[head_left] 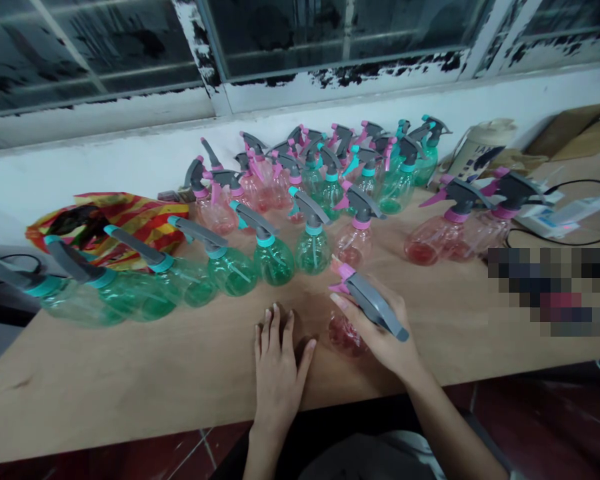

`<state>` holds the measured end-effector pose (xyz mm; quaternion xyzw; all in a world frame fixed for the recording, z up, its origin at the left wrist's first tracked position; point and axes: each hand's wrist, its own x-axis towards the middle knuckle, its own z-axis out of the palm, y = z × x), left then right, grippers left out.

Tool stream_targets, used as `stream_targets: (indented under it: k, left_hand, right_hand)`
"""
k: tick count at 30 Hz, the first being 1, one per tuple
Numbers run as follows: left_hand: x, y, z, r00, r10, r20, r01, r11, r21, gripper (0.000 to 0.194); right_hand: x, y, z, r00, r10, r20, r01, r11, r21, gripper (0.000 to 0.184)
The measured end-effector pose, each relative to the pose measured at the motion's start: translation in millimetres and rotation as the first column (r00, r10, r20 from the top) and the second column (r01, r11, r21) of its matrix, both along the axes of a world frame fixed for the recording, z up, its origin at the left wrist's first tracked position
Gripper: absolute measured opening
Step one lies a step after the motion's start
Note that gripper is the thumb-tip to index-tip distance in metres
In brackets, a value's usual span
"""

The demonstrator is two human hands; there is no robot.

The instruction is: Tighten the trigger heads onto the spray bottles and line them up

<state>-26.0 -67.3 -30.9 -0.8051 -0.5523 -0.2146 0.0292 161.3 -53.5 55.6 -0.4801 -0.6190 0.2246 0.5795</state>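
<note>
My right hand is wrapped round a pink spray bottle with a grey and pink trigger head, standing on the wooden table near its front edge. My left hand lies flat on the table just left of it, fingers stretched out, holding nothing. Behind my hands stands a row of green spray bottles with teal collars.
Several more pink and green spray bottles crowd the back by the white wall. Two pink bottles stand to the right. A red and yellow striped bag lies at the left. Cables, a white device and a tilted container sit at the right.
</note>
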Motion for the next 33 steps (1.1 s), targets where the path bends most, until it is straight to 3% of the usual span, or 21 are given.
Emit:
stream_targets:
  k: [9, 28, 33]
  left_hand:
    - [0, 1, 0.1, 1.000, -0.008, -0.010, 0.008, 1.000, 0.025, 0.053]
    - [-1, 1, -1.8, 1.000, 0.001, 0.007, -0.001, 1.000, -0.005, 0.053]
    - [-1, 1, -1.0, 1.000, 0.002, 0.018, -0.002, 1.000, 0.000, 0.053]
  right_hand:
    - [0, 1, 0.2, 0.999, 0.053, -0.011, -0.054, 0.996, -0.066, 0.013]
    - [5, -4, 0.9, 0.997, 0.037, 0.061, -0.035, 0.998, -0.046, 0.011]
    - [17, -10, -0.1, 0.990, -0.035, 0.138, 0.045, 0.997, -0.070, 0.029]
